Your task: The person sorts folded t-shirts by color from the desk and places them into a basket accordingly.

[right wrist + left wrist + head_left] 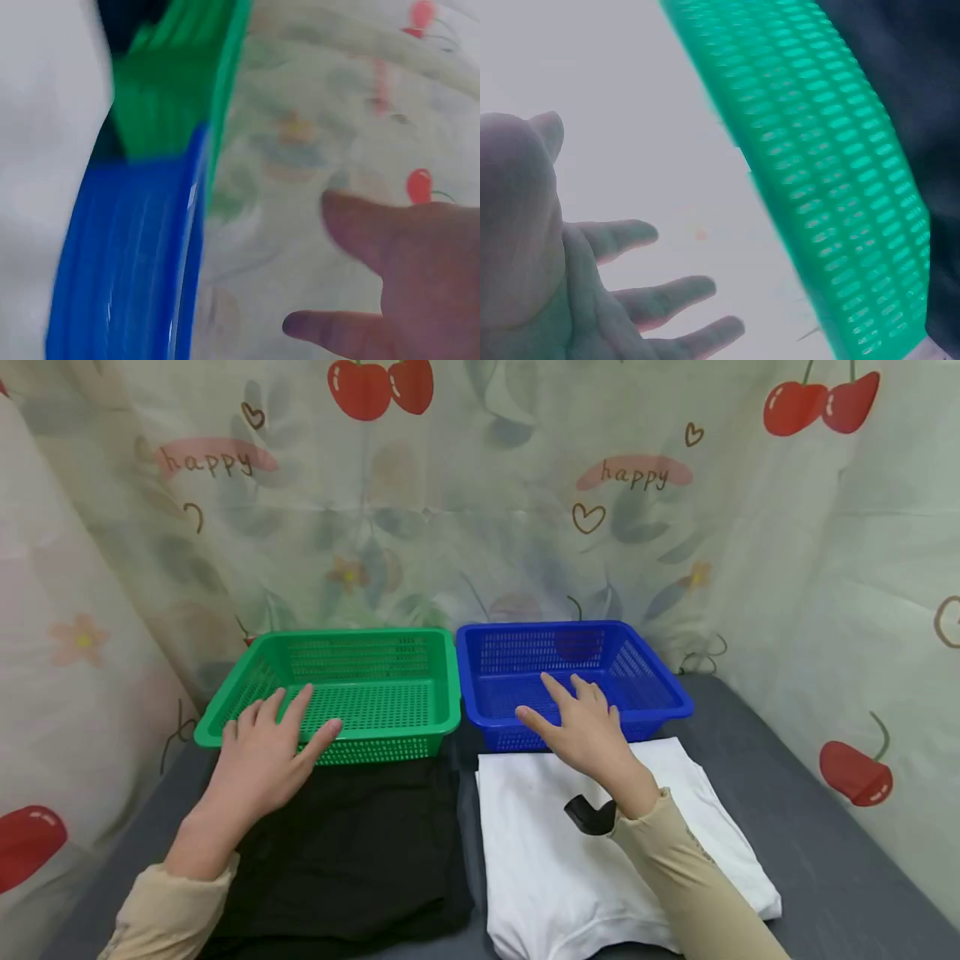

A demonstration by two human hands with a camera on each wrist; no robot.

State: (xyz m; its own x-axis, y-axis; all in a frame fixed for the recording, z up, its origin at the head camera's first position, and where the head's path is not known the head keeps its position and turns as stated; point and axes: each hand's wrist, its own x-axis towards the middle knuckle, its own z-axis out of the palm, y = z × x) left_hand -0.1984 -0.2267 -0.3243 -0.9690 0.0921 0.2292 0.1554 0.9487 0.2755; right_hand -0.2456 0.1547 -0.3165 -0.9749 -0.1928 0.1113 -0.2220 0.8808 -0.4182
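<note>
My left hand [262, 760], its fingers spread, is raised above the folded black cloth [360, 860] and overlaps the near rim of the green basket [442, 693] in the head view. Nothing is in its grasp; the left wrist view shows the fingers [671, 300] apart beside the basket's perforated wall. My right hand [588, 735] is likewise spread and holds nothing. It overlaps the front of the blue basket [660, 685], above the folded white garment [547, 852]. In the right wrist view, its thumb and a finger stand apart from the blue basket's rim.
Both baskets stand side by side at the back of a grey-covered table [817, 810]. A curtain [465, 460] printed with cherries and hearts hangs behind and along both sides. A black strap piece [590, 816] shows at the right wrist.
</note>
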